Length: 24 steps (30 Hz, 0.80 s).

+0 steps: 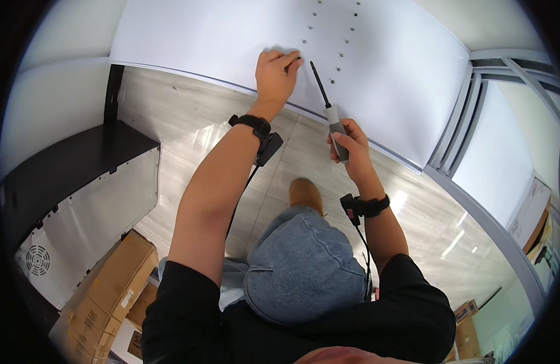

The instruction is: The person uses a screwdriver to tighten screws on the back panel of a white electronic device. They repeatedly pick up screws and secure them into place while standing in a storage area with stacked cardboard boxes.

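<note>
Fingers of the right hand (351,145) wrap a screwdriver (328,109); left hand (275,76) fingers pinch something tiny against the white panel (231,42).

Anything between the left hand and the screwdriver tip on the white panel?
Head view: only bare white panel between left hand and the tip of the screwdriver, held in right hand. Small holes sit above.

Whatever the left hand (275,76) pinches at 12 o'clock is too tiny to make out; the cardboard boxes (104,297) at 8 o'clock get cropped by the rim.
</note>
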{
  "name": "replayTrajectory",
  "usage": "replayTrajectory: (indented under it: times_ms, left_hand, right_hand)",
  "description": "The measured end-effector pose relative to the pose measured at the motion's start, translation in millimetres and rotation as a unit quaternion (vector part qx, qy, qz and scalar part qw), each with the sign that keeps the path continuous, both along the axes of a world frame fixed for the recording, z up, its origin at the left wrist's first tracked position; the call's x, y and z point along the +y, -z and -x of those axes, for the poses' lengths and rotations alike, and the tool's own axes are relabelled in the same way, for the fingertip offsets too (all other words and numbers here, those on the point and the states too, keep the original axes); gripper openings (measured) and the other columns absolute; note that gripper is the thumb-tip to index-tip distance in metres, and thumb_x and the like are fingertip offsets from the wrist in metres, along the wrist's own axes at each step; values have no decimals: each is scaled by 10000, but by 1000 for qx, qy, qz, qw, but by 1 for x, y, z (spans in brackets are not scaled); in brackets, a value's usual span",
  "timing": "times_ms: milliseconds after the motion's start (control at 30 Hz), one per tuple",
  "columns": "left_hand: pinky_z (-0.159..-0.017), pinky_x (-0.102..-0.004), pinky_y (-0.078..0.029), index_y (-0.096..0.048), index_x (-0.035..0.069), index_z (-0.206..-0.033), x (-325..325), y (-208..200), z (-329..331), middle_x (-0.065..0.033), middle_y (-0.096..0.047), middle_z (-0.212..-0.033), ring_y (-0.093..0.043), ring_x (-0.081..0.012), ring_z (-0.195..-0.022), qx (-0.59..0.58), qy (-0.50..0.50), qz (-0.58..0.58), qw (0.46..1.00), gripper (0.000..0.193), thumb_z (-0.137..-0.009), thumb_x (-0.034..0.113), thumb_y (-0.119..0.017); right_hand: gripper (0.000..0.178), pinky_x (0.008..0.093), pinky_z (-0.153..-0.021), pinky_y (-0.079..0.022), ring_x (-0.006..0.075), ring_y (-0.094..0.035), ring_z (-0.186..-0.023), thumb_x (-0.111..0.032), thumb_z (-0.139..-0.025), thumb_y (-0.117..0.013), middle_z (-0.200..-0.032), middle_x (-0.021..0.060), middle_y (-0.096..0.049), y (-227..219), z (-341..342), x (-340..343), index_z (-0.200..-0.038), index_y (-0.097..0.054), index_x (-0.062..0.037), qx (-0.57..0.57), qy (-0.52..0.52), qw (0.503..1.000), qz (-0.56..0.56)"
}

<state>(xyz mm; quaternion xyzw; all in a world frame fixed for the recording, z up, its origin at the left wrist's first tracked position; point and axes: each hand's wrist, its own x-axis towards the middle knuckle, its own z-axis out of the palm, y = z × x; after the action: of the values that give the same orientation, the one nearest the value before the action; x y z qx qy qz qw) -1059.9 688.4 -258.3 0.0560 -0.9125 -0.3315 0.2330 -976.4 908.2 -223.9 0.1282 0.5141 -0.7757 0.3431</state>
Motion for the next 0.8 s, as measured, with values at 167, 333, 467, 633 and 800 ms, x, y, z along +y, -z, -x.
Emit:
replayTrajectory:
  times_ms: [167,333,467,633,800]
  left_hand:
    - [-658,-314,-454,-690,44,-1035,-6,-4,-7,-32,-593,-695,-514,-204,-737,-20,-6,-45,999,303,-752,137,-743]
    - [-610,-252,-451,-635,9,-1077,-32,-19,-56,-23,-600,-702,-527,-117,-647,-52,-84,-250,963,297,-825,147,-706]
    - [-613,-217,-440,-594,11,-979,-78,-25,-139,1,-584,-712,-513,-73,-637,-55,-130,-354,925,201,-879,169,-668]
    - [-603,-232,-446,-556,36,-837,-109,-43,-243,-6,-585,-705,-546,-78,-653,-58,-198,-349,914,174,-895,174,-643]
    - [-588,-249,-449,-530,54,-749,-60,-38,-365,-2,-556,-664,-526,-92,-604,-15,-307,-355,883,270,-907,248,-632]
  right_hand:
    - [217,240,-441,-395,110,-533,-508,-137,-855,-577,-774,49,-591,-1,0,-5,-1048,-524,-54,4,-26,1000,2]
    - [254,239,-450,-402,108,-542,-519,-154,-850,-586,-789,50,-601,-6,0,-22,-1077,-530,-53,13,-89,996,-12]
    - [291,235,-468,-404,105,-546,-532,-184,-840,-596,-803,52,-613,-28,2,-64,-1090,-541,-46,40,-213,976,-17]
    - [284,221,-495,-384,88,-525,-549,-195,-836,-596,-794,31,-608,-83,-15,-119,-1063,-576,-27,178,-399,899,-18]
    - [274,214,-458,-362,72,-514,-536,-198,-831,-599,-757,19,-584,-120,-87,-101,-1034,-583,-15,308,-530,788,-61]
